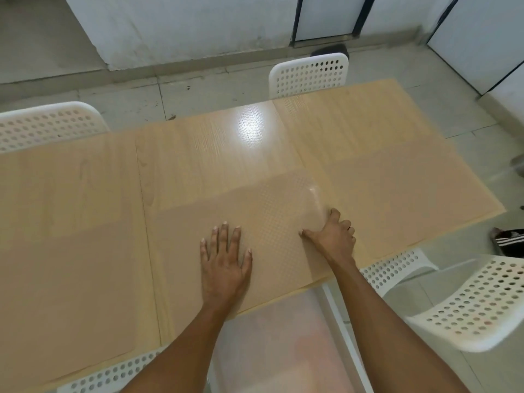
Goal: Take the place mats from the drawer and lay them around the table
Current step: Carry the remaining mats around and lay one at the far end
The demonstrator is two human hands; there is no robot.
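A translucent dotted place mat (272, 222) lies on the light wooden table (215, 143), at the near edge in front of me. My left hand (225, 259) rests flat on it with the fingers spread. My right hand (333, 234) presses on the mat's right edge, thumb on the mat and fingers bent over the border. The mat's far right corner looks glossy and slightly raised. A second place mat (405, 199) lies flat to the right. A third place mat (71, 285) covers the table's left part.
White perforated chairs stand around the table: far side (309, 75), far left (48, 123), near right (482, 302), near left (113, 375). A pale translucent surface (272, 341) sits below the near table edge. A foot in a striped sandal (507, 239) shows at right.
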